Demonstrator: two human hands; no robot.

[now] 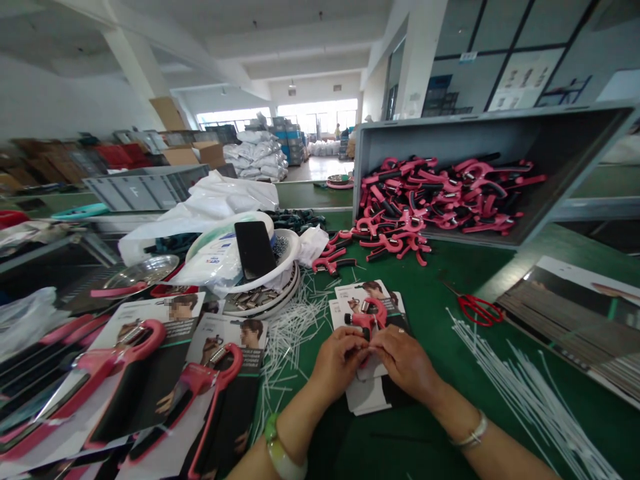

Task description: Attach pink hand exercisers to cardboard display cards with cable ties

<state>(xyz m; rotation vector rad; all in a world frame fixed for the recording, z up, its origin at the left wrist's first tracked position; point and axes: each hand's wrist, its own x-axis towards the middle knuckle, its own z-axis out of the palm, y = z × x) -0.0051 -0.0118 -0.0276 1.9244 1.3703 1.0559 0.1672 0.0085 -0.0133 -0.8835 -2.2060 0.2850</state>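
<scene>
Green table (435,287) below, left hand (336,361) and right hand (407,361) pinch a pink tool (362,319); a weak pinch could let its card (346,294) slip.

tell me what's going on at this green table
A person's left fingers and right fingers meet at a pink-and-black hand grip lying on printed backing cards; exactly what they pinch is hidden. Other hand grips on cards lie to the left, loose ones fill and spill from a tipped grey crate, and thin white ties lie on both sides.
</scene>
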